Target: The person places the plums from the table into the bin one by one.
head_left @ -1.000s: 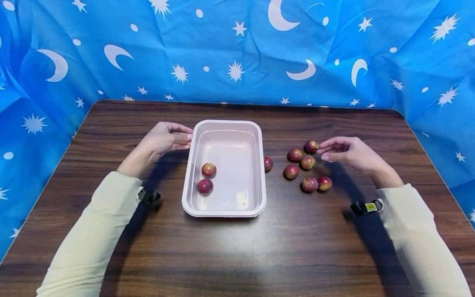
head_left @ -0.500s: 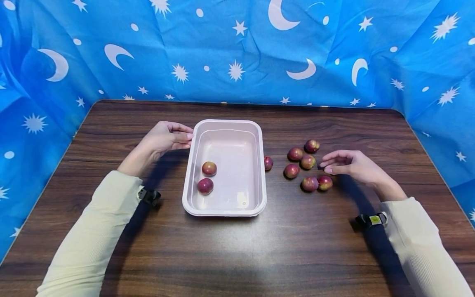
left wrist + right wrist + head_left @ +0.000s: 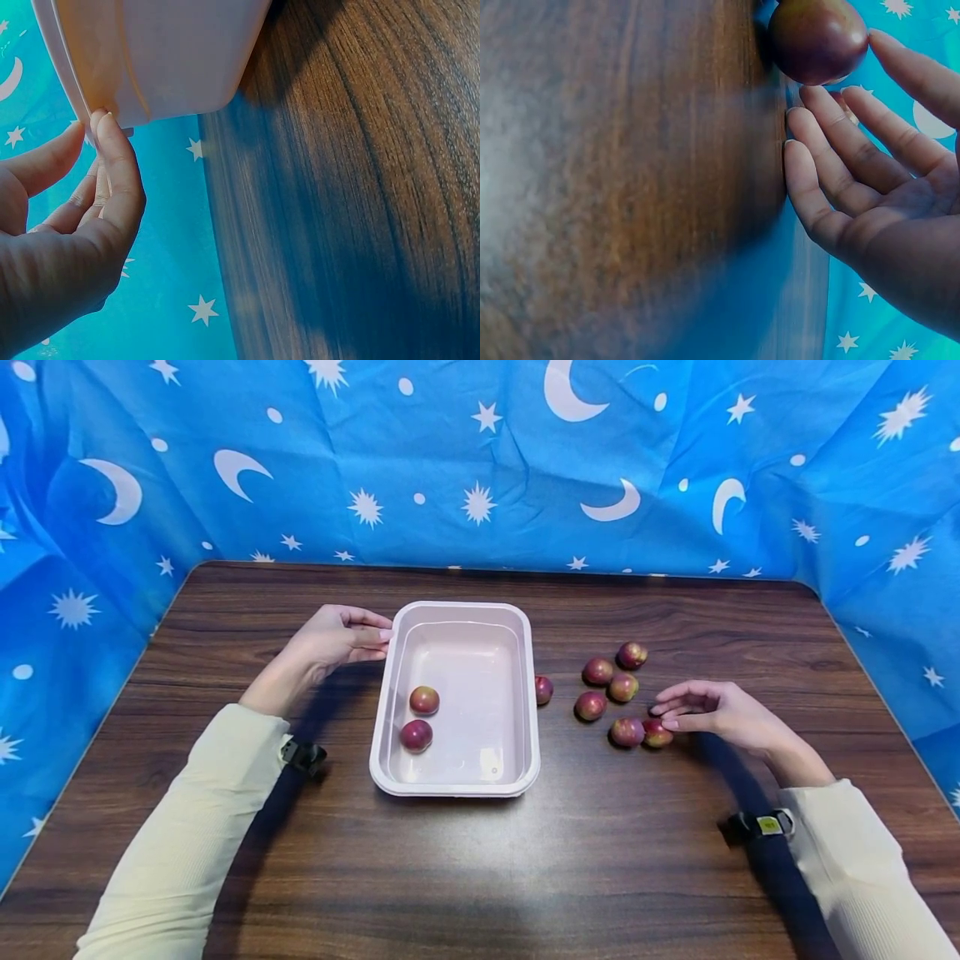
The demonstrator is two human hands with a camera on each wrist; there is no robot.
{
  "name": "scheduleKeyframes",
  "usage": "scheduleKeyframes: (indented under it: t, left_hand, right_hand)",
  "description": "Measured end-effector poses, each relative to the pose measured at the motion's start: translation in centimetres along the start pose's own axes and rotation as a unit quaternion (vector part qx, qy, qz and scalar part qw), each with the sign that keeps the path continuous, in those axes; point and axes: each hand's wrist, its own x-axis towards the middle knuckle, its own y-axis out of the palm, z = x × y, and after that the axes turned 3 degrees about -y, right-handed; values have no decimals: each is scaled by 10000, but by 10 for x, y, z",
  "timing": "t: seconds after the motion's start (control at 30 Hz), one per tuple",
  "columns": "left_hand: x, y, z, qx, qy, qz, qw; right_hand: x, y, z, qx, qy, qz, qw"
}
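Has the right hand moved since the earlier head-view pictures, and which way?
Yes, nearer and slightly rightward: judged against the unmoved farthest plum, the right hand has shifted from beside it to the rightmost plum.

A finely ribbed cream fabric right sleeve ends in a wide smooth cuff; just beside that cuff sits a small black wrist camera with a yellow label, marks illegible. Well left of the cuff, a matching left sleeve bears another black camera.
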Motion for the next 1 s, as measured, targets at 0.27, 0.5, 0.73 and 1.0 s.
scheduleKeyframes:
  t: [0.27,0.5,0.73,1.0]
  left_hand:
    - [3,0,1,69,-7,-97,9999]
    - [0,0,0,72,-12,-26,10000]
    - [-1,1,0,-25,-6,47,10000]
    - [-1,0,-1,2,15,98,10000]
  right_hand:
    - [-4,4,1,29,-139,37,9999]
    - [-7,5,2,152,-232,187,9994]
    - [-7,7,1,43,-188,134,9997]
    - [-7,5,-1,41,-218,145,9996]
